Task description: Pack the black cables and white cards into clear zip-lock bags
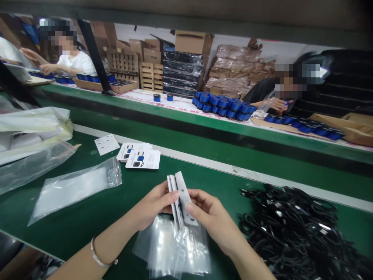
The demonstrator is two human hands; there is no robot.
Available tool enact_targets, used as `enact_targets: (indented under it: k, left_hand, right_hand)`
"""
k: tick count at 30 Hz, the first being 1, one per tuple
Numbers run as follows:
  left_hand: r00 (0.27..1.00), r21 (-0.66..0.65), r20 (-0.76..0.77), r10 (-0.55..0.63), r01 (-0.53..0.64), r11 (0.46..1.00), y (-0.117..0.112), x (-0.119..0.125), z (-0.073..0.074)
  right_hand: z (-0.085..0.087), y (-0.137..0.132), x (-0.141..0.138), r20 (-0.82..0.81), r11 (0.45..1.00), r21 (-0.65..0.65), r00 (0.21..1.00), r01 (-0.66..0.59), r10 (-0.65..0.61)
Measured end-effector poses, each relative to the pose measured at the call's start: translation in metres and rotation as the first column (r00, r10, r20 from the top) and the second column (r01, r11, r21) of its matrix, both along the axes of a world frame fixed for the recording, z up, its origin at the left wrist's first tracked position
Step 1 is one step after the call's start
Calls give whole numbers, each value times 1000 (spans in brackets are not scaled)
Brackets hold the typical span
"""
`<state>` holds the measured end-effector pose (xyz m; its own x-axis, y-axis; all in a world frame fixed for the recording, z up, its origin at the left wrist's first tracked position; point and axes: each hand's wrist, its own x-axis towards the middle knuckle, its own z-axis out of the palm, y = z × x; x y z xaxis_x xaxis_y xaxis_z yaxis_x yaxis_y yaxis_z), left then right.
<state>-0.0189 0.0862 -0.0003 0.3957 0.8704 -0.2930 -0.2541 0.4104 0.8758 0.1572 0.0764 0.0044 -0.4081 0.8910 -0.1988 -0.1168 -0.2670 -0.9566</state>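
Observation:
My left hand (153,204) and my right hand (210,216) meet low in the middle, both pinched on a thin stack of white cards (178,196) held edge-on and upright. Under the hands lies a small pile of clear plastic bags (175,249) on the green table (87,221). A silver bracelet (97,254) circles my left wrist. Beyond the hands, several printed white cards (140,155) lie fanned on the table.
A clear zip bag (75,186) lies to the left, with more plastic bags (29,136) heaped at the far left. A heap of black cables (297,229) fills the right. Across the belt, two people handle blue round items (224,105).

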Motion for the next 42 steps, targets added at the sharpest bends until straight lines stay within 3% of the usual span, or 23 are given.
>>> enact_targets:
  k: [23, 28, 33, 36, 39, 42]
  left_hand:
    - [995, 11, 91, -29, 28, 1000, 4, -6, -3]
    - [994, -9, 111, -21, 22, 1000, 4, -7, -4]
    - [991, -20, 132, 10, -7, 1000, 4, -8, -5]
    - [987, -29, 151, 49, -45, 999, 3, -8, -5]
    - [980, -37, 184, 75, -69, 997, 3, -8, -4]
    - [968, -35, 239, 70, -63, 997, 3, -10, -4]
  right_hand:
    - [7, 3, 10, 13, 999, -5, 999, 34, -34]
    - [7, 5, 13, 90, 989, 98, 989, 111, -120]
    - [12, 2, 8, 104, 979, 193, 991, 62, -83]
    - [8, -8, 0, 236, 894, 437, 946, 99, -220]
    - [-1, -20, -7, 352, 671, 741, 848, 5, -396]
    - [-10, -27, -12, 367, 430, 892, 777, -138, -512]
